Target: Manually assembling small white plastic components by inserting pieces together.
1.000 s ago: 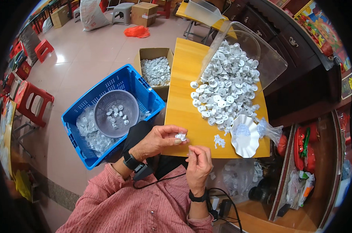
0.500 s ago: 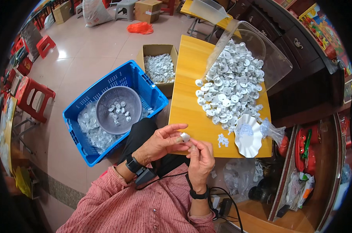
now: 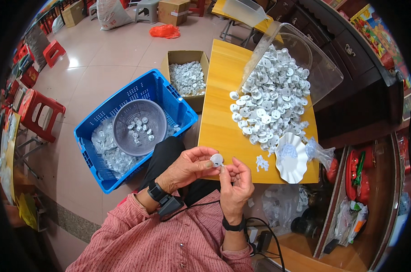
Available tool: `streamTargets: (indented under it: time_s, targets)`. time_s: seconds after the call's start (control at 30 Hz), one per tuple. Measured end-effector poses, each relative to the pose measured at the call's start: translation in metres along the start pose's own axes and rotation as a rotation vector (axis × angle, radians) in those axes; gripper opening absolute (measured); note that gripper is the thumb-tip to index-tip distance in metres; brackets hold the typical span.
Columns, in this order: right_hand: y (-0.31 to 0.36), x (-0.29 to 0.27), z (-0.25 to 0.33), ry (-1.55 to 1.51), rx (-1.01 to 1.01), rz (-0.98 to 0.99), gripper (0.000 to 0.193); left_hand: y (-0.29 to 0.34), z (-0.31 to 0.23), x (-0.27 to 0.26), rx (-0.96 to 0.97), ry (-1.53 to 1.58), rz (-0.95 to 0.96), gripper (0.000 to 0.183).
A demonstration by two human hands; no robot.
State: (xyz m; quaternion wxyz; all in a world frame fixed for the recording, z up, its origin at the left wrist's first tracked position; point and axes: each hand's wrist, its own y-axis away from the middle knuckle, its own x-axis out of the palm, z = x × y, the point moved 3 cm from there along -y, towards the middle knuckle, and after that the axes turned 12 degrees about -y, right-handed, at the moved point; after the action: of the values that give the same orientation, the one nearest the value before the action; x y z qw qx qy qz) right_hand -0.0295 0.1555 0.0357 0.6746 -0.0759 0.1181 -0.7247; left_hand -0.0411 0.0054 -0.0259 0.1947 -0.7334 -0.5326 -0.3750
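Observation:
Between its thumb and fingers my left hand (image 3: 187,168) grips a round white plastic piece (image 3: 216,159), its disc face turned up toward me. My right hand (image 3: 235,181) is just right of it, the fingertips closed near the lower edge of the disc. Whatever they pinch is too small to make out. Beyond my hands, a large heap of similar white disc pieces (image 3: 271,97) lies on the yellow wooden table (image 3: 220,90). Tiny white bits (image 3: 262,163) are scattered beside a white scalloped plate (image 3: 294,174) that holds more small, pale bits.
A clear plastic bin (image 3: 325,75) lies tipped on the table behind the heap. To my left, a blue crate (image 3: 90,165) holds bagged pieces and a grey basket (image 3: 119,133) with several discs. A cardboard box (image 3: 173,59) of pieces and a red stool (image 3: 40,115) stand on the floor.
The white piece has turned in my left fingers, so its round face now shows. My right hand has shifted slightly right, and its fingers have changed position.

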Motion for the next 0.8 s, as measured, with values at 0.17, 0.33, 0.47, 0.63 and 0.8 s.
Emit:
streamTargets:
  time_s: [0.17, 0.33, 0.47, 0.63, 0.8]
  targets:
    - [0.0002, 0.0007, 0.0008, 0.02, 0.019, 0.018, 0.032, 0.0016, -0.0013, 0.0003, -0.005, -0.079, -0.002, 0.031]
    - [0.0, 0.0004, -0.0024, 0.035, -0.008, 0.0, 0.03, 0.0023, -0.0011, -0.0013, -0.006, -0.144, -0.021, 0.031]
    - [0.0002, 0.0015, -0.0015, 0.049, 0.004, 0.01, 0.03, 0.0035, -0.0078, 0.005, 0.019, -0.198, -0.011, 0.031]
    - [0.0, 0.0023, -0.0009, 0.072, -0.006, 0.024, 0.03, 0.003, -0.0065, 0.0005, 0.038, -0.268, -0.011, 0.032]
    - [-0.0016, 0.0041, 0.0061, 0.166, -0.041, 0.073, 0.031, 0.003, -0.0089, -0.001, 0.055, -0.329, 0.035, 0.032]
